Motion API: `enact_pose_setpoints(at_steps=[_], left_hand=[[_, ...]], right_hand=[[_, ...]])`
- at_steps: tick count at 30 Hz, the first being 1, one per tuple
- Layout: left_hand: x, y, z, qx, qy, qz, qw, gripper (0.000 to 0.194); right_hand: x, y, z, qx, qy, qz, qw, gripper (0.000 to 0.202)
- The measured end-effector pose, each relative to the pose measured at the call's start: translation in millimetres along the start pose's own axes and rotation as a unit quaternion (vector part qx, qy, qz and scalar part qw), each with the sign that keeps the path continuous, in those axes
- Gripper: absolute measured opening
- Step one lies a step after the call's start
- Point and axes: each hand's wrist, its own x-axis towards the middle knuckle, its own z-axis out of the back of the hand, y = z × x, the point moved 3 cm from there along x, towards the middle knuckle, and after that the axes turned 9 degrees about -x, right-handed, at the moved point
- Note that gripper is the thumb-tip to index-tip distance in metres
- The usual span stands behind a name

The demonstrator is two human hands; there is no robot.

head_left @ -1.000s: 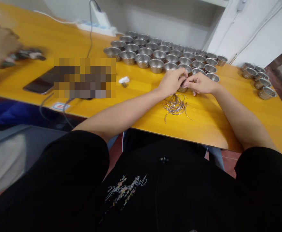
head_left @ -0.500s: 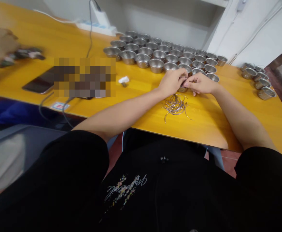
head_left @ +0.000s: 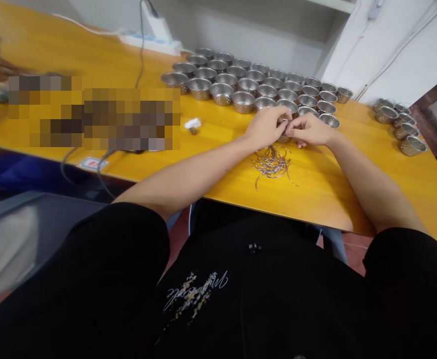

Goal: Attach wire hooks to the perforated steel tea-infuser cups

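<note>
Both my hands meet over a small perforated metal cup (head_left: 285, 140) on the yellow table, and they hide most of it. My left hand (head_left: 269, 124) is closed at the cup's rim from the left, thumb and fingers bent over it. From the right, my right hand (head_left: 308, 129) pinches at the same rim, its fingertips nearly touching the left ones. What lies in that pinch is too small to make out. Just below the cup lies a loose pile of thin curved metal wires (head_left: 273, 164).
Rows of similar metal cups (head_left: 244, 101) stand right behind my hands, and a smaller group (head_left: 413, 144) stands at the right. A white scrap (head_left: 192, 122), a power strip (head_left: 151, 42) and cables are to the left. Part of the left side is blurred out.
My hands stay at the same cup, with only slight shifts of the fingers. At the far left, the blurred-out patch has spread and the brownish shape has moved left.
</note>
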Motion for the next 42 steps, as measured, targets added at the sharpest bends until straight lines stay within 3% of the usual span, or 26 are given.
enact_pose_setpoints(at_steps=[12, 16, 19, 24, 31, 42], left_hand=[[-3, -7, 4.2, 0.008, -0.003, -0.004, 1.0, 0.026], [-2, -2, 11.3, 0.04, -0.026, -0.007, 0.999, 0.021], [0, 5, 12.1, 0.03, -0.009, -0.008, 0.999, 0.02], [3, 9, 9.6, 0.023, 0.003, -0.013, 1.0, 0.022], [0, 4, 11.5, 0.033, 0.004, -0.021, 0.999, 0.02], [0, 9, 13.3, 0.031, -0.006, -0.012, 0.999, 0.019]], right_hand=[[3, -2, 3, -0.052, -0.001, -0.013, 0.999, 0.033], [4, -5, 4, -0.055, -0.003, -0.012, 0.998, 0.029], [3, -5, 4, -0.049, -0.012, -0.008, 0.999, 0.033], [1, -5, -4, -0.037, -0.053, 0.003, 0.998, 0.052], [5, -8, -17, -0.107, -0.174, 0.061, 0.977, 0.073], [6, -15, -21, -0.123, -0.244, 0.063, 0.96, 0.057]])
